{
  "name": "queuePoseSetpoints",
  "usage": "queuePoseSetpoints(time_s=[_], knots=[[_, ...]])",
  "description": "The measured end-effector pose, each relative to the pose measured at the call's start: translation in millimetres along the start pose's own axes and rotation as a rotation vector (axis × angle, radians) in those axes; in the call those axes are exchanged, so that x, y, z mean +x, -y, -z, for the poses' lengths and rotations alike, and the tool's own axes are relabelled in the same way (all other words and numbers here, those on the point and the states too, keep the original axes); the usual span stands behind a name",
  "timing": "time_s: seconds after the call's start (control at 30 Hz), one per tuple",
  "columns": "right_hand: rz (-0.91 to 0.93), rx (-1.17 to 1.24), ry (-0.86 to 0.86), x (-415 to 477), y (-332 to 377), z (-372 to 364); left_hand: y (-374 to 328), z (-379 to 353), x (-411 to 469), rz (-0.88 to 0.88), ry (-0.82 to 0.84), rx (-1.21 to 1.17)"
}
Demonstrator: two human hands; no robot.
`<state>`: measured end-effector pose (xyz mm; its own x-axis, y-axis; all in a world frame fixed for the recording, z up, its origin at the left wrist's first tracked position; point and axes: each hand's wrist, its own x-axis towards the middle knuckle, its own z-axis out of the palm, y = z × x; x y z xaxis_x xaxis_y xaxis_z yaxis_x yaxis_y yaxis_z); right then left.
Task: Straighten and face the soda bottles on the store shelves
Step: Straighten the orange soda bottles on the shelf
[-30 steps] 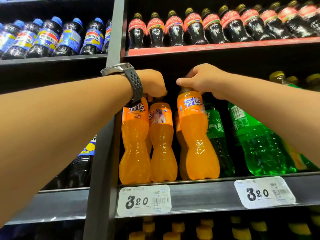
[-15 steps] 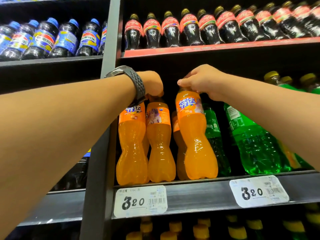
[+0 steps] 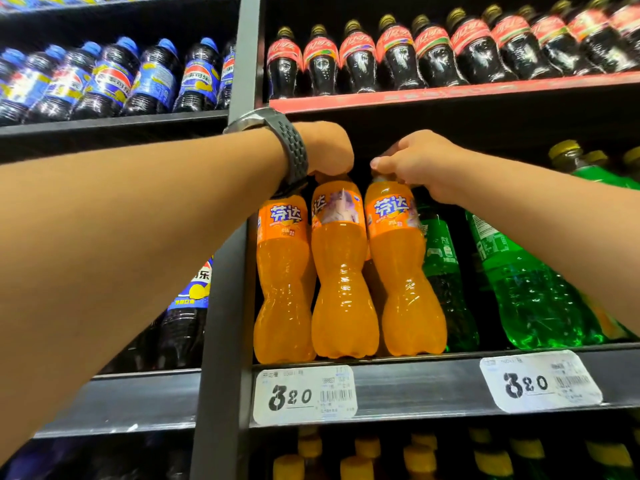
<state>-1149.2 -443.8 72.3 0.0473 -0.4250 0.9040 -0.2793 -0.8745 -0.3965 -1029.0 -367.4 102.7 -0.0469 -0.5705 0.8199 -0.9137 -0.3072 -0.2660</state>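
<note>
Three orange soda bottles stand at the front of the middle shelf [image 3: 415, 379]. My left hand [image 3: 329, 148], with a watch on its wrist, grips the top of the middle orange bottle [image 3: 341, 271], whose label shows a picture and part of the logo. My right hand [image 3: 415, 161] holds the cap of the right orange bottle [image 3: 403, 271], its logo facing out. The left orange bottle [image 3: 282, 278] stands free, logo forward, partly behind my wrist. Both caps are hidden by my fingers.
Green soda bottles [image 3: 526, 292] stand to the right, one leaning. Dark cola bottles with red labels [image 3: 394, 53] line the shelf above. Blue-labelled cola bottles [image 3: 114, 81] fill the left bay past a grey upright [image 3: 225, 306]. Price tags [image 3: 304, 394] hang on the shelf edge.
The right orange bottle has been stood upright from its lean and set closer to the middle one. The middle bottle has come forward and turned, its label showing more of the picture.
</note>
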Motion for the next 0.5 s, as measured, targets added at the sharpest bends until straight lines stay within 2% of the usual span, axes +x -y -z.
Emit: queuePoseSetpoints(time_s=[0.13,0.2,0.27,0.33,0.5], knots=[[0.015,-0.004,0.037,-1.6,0.2,0.8,1.1,-0.6,-1.2,0.001,-0.054,0.013],[0.024,-0.022,0.063,-2.7,1.3,1.4,1.7,5.5,-3.2,0.030,0.028,-0.042],[0.024,-0.042,0.079,-3.7,2.1,2.3,3.0,12.1,-3.7,0.050,0.157,-0.205],[0.029,-0.036,0.083,-4.4,2.2,2.5,3.8,15.7,-6.3,0.054,0.190,-0.321],[0.047,-0.006,0.016,-4.4,2.5,-2.7,0.1,6.9,-8.0,0.090,0.105,-0.148]])
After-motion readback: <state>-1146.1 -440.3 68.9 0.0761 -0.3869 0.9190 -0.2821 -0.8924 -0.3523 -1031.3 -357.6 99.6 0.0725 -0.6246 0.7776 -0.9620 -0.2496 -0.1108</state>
